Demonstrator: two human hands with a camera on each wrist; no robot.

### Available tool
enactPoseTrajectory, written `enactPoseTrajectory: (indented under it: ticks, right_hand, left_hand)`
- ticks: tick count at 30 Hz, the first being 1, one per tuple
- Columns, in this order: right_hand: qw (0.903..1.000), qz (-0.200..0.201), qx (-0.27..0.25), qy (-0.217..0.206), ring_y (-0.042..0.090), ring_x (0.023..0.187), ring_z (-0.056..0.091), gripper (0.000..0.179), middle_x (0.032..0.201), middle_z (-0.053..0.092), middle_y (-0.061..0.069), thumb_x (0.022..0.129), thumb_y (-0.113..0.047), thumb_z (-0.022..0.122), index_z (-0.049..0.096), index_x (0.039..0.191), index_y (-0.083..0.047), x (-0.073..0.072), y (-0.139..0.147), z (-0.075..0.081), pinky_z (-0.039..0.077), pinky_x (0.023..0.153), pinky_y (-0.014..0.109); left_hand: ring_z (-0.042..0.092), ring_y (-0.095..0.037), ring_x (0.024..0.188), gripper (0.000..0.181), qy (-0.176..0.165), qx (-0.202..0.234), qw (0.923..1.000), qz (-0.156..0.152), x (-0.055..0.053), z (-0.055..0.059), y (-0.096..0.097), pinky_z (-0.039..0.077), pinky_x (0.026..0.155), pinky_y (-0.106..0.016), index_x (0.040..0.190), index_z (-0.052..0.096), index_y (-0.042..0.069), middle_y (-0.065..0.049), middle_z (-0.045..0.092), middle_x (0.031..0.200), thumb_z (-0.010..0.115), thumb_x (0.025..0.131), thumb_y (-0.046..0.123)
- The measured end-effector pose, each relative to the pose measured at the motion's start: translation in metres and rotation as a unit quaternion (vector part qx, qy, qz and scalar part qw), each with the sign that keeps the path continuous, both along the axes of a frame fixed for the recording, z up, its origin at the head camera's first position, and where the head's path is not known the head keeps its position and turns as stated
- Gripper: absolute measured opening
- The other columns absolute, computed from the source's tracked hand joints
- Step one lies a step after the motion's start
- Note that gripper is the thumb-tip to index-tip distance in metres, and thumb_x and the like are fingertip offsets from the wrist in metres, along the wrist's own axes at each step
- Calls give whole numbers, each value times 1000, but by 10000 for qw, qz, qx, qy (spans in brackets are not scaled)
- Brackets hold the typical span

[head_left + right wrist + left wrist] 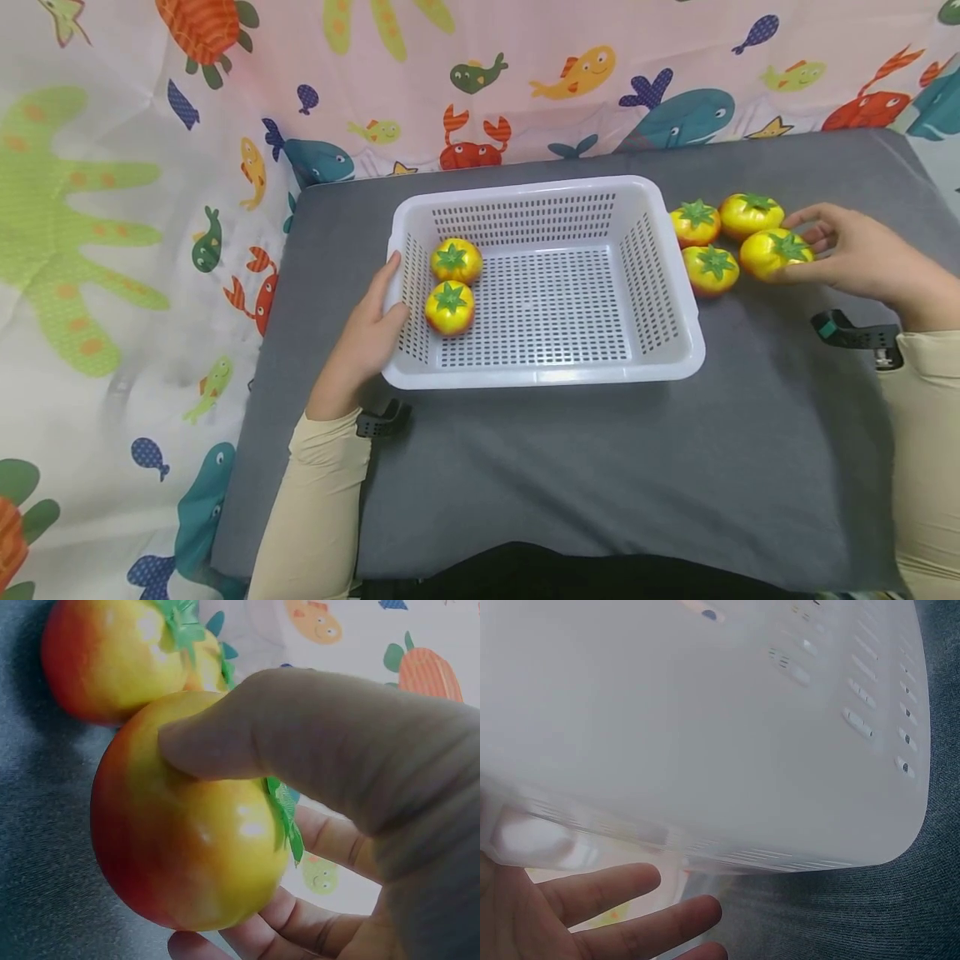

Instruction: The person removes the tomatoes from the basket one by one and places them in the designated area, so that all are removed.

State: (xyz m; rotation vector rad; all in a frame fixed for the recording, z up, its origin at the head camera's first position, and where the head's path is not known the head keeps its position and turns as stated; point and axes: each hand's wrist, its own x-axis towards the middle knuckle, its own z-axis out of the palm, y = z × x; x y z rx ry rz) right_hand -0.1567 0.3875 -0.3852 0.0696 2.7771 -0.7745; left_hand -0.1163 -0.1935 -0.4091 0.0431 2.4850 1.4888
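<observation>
A white perforated plastic basket point(547, 377) sits on the grey cloth, with two yellow-red tomatoes with green leafy tops at its left end, the rear tomato point(456, 260) and the front tomato point(450, 308). My left hand point(367, 337) holds the basket's left rim, thumb over the edge and fingers along the outer wall. To the right of the basket, my right hand point(862, 254) grips a tomato point(195, 847), thumb on one side and fingers on the other. Three more tomatoes cluster beside it, among them one tomato point(711, 271) close to the basket's right rim.
Grey cloth point(562, 483) covers the table. A curtain printed with sea animals point(420, 83) hangs along the back and left edges. Each wrist wears a black strap, such as the right strap point(855, 333).
</observation>
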Motion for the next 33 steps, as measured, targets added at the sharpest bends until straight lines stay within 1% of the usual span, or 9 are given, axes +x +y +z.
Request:
enactPoseTrajectory:
  ticks: [5, 11, 19, 26, 28, 33]
  right_hand:
    - [10000, 33, -3, -85, 50, 106, 48, 85, 127, 49, 41, 86, -33, 87, 42, 143, 11, -2, 1, -6, 45, 64, 31]
    - [9997, 5, -4, -235, 52, 108, 48, 87, 129, 48, 42, 86, -36, 86, 41, 144, 11, -4, 2, -9, 46, 63, 31]
    - [9993, 4, -83, -374, 54, 110, 47, 89, 131, 46, 41, 88, -39, 85, 39, 147, 10, -3, 2, -13, 52, 68, 40]
    - [9993, -109, -92, -342, 53, 110, 48, 92, 130, 46, 39, 87, -42, 85, 38, 146, 10, -2, 0, -16, 49, 66, 35]
    - [9992, -145, -106, -351, 53, 110, 49, 92, 130, 46, 39, 87, -42, 85, 37, 145, 11, -2, 0, -17, 51, 68, 39]
    - [9989, -198, -118, -403, 55, 111, 48, 92, 131, 45, 40, 88, -42, 84, 36, 143, 13, -2, -1, -18, 54, 76, 56]
  left_hand:
    - [73, -46, 107, 76, 11, -9, 10000, 6, 0, 1, 1, 66, 60, -46, 168, 14, 43, -14, 38, 166, 42, 105, 13]
    - [73, -46, 107, 77, 29, 24, 10000, -1, 0, -1, -1, 66, 61, -47, 168, 14, 44, -13, 37, 167, 43, 104, 12]
    - [74, -46, 106, 76, -20, -9, 10000, 44, 1, -1, 0, 66, 60, -46, 167, 14, 46, -14, 38, 167, 43, 104, 14]
    - [74, -45, 105, 77, -67, 42, 9999, 90, 0, -1, 0, 66, 59, -46, 166, 15, 48, -14, 39, 166, 43, 103, 14]
    - [74, -45, 105, 77, -64, 49, 9999, 68, 1, 0, 0, 66, 59, -47, 167, 15, 48, -14, 39, 166, 42, 103, 14]
    - [74, -46, 106, 77, -22, 56, 10000, 23, 1, 0, 0, 66, 60, -47, 167, 14, 46, -14, 38, 166, 42, 103, 14]
